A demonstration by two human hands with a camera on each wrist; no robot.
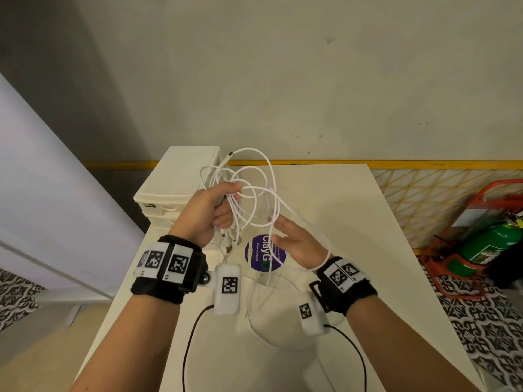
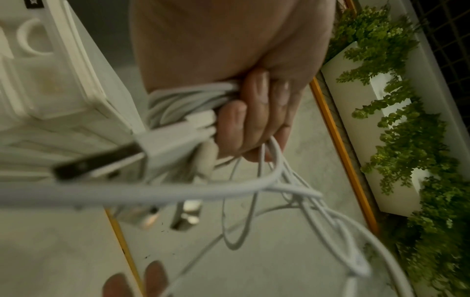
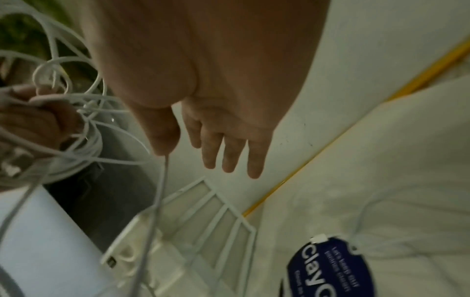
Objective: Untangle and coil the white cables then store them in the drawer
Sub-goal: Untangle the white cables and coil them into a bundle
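A tangle of white cables point(image 1: 252, 190) hangs in the air above the white table point(image 1: 339, 210). My left hand point(image 1: 210, 213) grips the bunch, fingers curled round several strands and plugs point(image 2: 178, 138). Loose loops point(image 2: 305, 213) trail down from it. My right hand point(image 1: 294, 241) is beside the bunch, lower right, fingers straight and spread point(image 3: 229, 152); one strand point(image 3: 162, 184) runs past its thumb and a loop drapes over the wrist. The white drawer unit point(image 1: 175, 179) stands at the table's far left corner, behind my left hand, drawers closed as far as I can see.
A round purple sticker point(image 1: 264, 253) lies on the table under my hands. A green fire extinguisher point(image 1: 492, 241) in a red stand sits on the floor at the right. The wall runs close behind the table. Potted green plants point(image 2: 406, 120) show in the left wrist view.
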